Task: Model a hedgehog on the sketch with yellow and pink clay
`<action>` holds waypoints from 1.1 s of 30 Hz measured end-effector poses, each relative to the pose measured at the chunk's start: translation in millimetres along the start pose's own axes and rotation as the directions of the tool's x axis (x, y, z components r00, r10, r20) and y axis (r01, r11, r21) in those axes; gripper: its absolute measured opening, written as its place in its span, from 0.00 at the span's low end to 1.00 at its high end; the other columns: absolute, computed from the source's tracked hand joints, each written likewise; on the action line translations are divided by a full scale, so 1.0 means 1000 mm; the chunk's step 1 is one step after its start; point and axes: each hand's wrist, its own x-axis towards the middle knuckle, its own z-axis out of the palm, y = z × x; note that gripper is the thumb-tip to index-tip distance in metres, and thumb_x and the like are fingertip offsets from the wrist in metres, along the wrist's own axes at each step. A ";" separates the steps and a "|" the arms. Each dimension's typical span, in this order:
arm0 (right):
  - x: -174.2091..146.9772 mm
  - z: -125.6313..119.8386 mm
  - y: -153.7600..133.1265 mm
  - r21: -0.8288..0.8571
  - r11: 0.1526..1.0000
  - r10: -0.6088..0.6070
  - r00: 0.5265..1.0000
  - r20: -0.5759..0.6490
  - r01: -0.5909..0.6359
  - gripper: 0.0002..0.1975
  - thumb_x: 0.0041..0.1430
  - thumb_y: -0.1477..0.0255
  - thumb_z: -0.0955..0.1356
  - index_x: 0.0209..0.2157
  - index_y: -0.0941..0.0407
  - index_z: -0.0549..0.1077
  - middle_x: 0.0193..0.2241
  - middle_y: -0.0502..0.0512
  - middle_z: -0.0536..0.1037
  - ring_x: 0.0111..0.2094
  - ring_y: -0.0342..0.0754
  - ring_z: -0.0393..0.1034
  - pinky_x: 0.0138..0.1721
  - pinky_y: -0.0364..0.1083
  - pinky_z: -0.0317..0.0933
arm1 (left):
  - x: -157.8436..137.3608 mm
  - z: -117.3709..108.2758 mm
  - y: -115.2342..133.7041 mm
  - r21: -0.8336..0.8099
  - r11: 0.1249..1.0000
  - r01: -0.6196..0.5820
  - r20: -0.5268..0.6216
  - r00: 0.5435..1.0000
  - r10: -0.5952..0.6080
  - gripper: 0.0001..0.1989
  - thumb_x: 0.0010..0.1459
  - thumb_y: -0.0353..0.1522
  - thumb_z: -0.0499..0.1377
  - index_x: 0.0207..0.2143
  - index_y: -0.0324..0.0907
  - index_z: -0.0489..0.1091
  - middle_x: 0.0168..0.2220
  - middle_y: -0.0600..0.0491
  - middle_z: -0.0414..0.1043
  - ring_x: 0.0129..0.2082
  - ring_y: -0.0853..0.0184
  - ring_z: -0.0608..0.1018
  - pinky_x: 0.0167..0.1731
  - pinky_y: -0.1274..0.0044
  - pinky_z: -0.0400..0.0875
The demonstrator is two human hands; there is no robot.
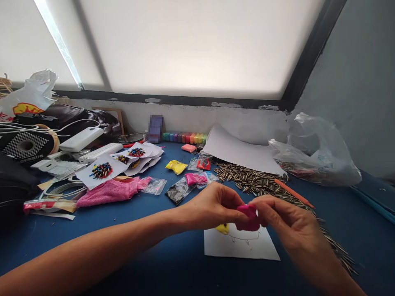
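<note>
Just above a sketched paper sheet (242,250), pink clay (247,220) is pinched between two bare hands.
The left hand (212,207) grips the lump between thumb and fingers; the right hand (290,222) closes its fingertips narrowly on the opposite edge. Below, yellow clay (222,228) covers one end of the drawing; the rest of the visible outline is bare, suggesting an early stage. Beyond lie heaped striped seeds (243,176) and, farther left, decorated cards (89,172).

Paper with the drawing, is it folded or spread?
Spread: the paper lies flat on the blue table, its drawn lines showing.
</note>
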 end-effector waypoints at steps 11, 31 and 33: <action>-0.002 0.002 -0.002 -0.056 0.997 -0.048 0.997 0.062 0.052 0.15 0.60 0.55 0.67 0.28 0.51 0.78 0.31 0.50 0.79 0.33 0.48 0.75 0.38 0.45 0.68 | 0.003 0.006 -0.003 -0.139 0.990 0.024 -0.020 0.999 -0.028 0.15 0.49 0.31 0.67 0.39 0.37 0.69 0.29 0.51 0.75 0.30 0.68 0.77 0.30 0.78 0.67; -0.002 0.004 -0.001 -0.070 0.994 -0.088 0.996 -0.002 0.088 0.16 0.61 0.57 0.66 0.27 0.51 0.77 0.29 0.50 0.77 0.30 0.46 0.72 0.32 0.43 0.67 | -0.003 0.011 0.001 -0.047 0.996 0.075 0.073 0.995 -0.071 0.10 0.53 0.36 0.65 0.31 0.37 0.76 0.24 0.55 0.73 0.25 0.73 0.76 0.27 0.82 0.63; -0.002 0.003 -0.003 -0.011 0.999 -0.036 0.997 0.070 0.037 0.18 0.63 0.57 0.64 0.28 0.52 0.77 0.27 0.50 0.76 0.30 0.47 0.72 0.34 0.45 0.68 | -0.003 0.012 0.000 -0.050 0.996 0.071 0.060 0.996 -0.068 0.11 0.53 0.37 0.65 0.32 0.37 0.77 0.25 0.55 0.74 0.25 0.73 0.76 0.27 0.82 0.63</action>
